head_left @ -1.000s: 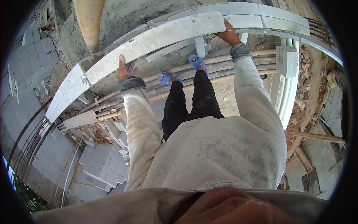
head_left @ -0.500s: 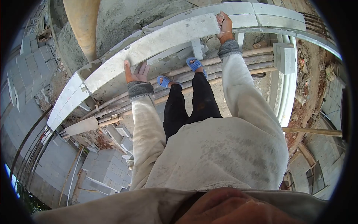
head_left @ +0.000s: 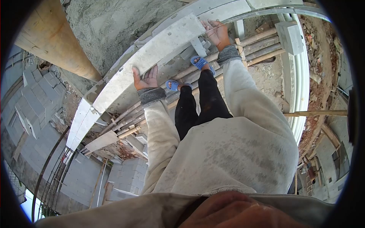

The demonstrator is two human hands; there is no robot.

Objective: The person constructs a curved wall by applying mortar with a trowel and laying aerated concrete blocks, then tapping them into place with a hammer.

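Observation:
A long, pale grey concrete block point(head_left: 163, 43) lies on top of the block wall in front of me. My left hand point(head_left: 146, 79) is at its near edge, thumb over the upper face and fingers against the side below. At the block's right end is my right hand point(head_left: 217, 35), palm turned up, with its fingers apart and the tips right at the corner. A thin string line crosses near the right fingers. Farther right, more pale blocks point(head_left: 235, 9) continue the wall top.
Bamboo poles point(head_left: 262, 47) run below the wall, under my blue sandals point(head_left: 200, 63). A thick tan column point(head_left: 57, 38) stands beyond the wall at left. Stacked blocks point(head_left: 42, 95) fill the lower level, and a block point(head_left: 289, 38) sits by white pipes point(head_left: 300, 91) at right.
My view has turned, so the wall slants more steeply. My right hand has gone from gripping the block's end to spread fingers, palm up. My left hand stays at the edge.

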